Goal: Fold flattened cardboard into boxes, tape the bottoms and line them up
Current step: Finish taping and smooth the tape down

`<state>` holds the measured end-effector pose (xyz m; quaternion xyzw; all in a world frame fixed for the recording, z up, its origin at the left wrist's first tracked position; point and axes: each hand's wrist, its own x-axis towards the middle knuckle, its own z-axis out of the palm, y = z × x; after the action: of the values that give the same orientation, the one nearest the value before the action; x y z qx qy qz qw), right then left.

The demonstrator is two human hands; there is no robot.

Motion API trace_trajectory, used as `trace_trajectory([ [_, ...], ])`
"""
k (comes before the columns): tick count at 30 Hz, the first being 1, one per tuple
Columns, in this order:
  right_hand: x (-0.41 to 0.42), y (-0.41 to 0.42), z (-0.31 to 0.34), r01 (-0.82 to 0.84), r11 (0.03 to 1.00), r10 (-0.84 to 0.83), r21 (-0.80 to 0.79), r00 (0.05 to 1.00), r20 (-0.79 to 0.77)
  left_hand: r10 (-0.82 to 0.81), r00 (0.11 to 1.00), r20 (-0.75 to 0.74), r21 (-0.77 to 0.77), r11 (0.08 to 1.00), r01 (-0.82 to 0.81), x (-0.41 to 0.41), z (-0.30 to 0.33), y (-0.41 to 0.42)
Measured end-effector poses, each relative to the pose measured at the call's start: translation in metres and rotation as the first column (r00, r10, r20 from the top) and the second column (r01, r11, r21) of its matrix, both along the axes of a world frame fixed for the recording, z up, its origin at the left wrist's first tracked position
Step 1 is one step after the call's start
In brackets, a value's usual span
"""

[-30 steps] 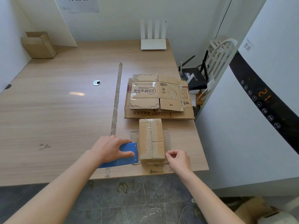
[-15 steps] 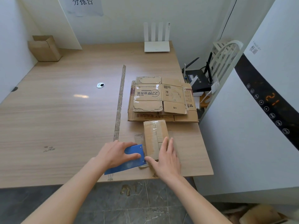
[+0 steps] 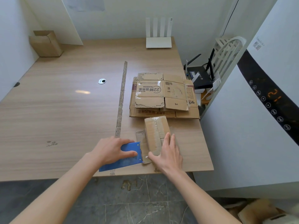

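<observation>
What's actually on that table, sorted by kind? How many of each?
Folded-up boxes: 2, small taped box, open box
Flattened cardboard stack: 1
Blue tape cutter: 1
White router: 1
Total: 5

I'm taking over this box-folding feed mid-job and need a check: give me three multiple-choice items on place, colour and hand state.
1. Where is the stack of flattened cardboard?
A. behind the small taped box
B. on the floor
C. at the table's left edge

2. What colour is the tape cutter?
A. red
B. blue
C. green

3. How is the right hand?
A. clenched, empty
B. flat on the small taped box
C. lifted off the table

Answers: 1 A, the stack lies just beyond the box. 2 B, its body is blue under the left hand. 3 B, straight fingers lie along the box top.
</observation>
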<state>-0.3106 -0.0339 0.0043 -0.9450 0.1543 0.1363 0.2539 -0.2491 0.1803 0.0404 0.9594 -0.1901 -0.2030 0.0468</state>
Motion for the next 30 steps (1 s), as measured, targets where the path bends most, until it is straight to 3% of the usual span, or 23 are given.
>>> trace_trajectory([
  [7,-0.006,0.003,-0.008,0.055,0.998,-0.054,-0.022,0.997,0.050,-0.018,0.976,0.218,0.265,0.963,-0.041,-0.001,-0.041,-0.055],
  [10,-0.009,0.000,-0.014,0.023,0.999,-0.020,-0.040,0.997,0.074,0.137,0.933,0.332,0.153,0.968,-0.197,-0.008,-0.054,-0.036],
  [15,-0.008,0.005,-0.018,0.028,0.991,-0.015,-0.133,0.995,0.094,0.190,0.872,0.451,0.025,0.974,-0.225,-0.019,-0.084,0.006],
  [20,-0.008,0.008,-0.023,0.057,0.990,-0.040,-0.125,0.990,0.132,0.333,0.894,0.298,0.067,0.928,-0.368,-0.024,-0.115,0.029],
  [23,-0.008,-0.005,-0.021,0.044,0.999,-0.044,0.004,0.991,0.126,0.357,0.868,0.346,-0.012,0.927,-0.376,-0.025,-0.107,0.019],
  [26,-0.007,-0.028,-0.016,0.118,0.960,-0.177,0.255,0.958,0.225,0.373,0.785,0.494,-0.254,0.926,-0.280,-0.029,-0.085,-0.013],
  [28,-0.001,-0.044,-0.021,0.165,0.922,-0.242,0.350,0.951,0.191,0.416,0.865,0.279,-0.444,0.855,-0.267,-0.033,-0.070,-0.047],
  [30,0.007,-0.056,-0.026,0.199,0.837,-0.252,0.509,0.967,0.036,0.450,0.886,-0.113,-0.572,0.699,-0.428,-0.030,-0.062,-0.079],
])
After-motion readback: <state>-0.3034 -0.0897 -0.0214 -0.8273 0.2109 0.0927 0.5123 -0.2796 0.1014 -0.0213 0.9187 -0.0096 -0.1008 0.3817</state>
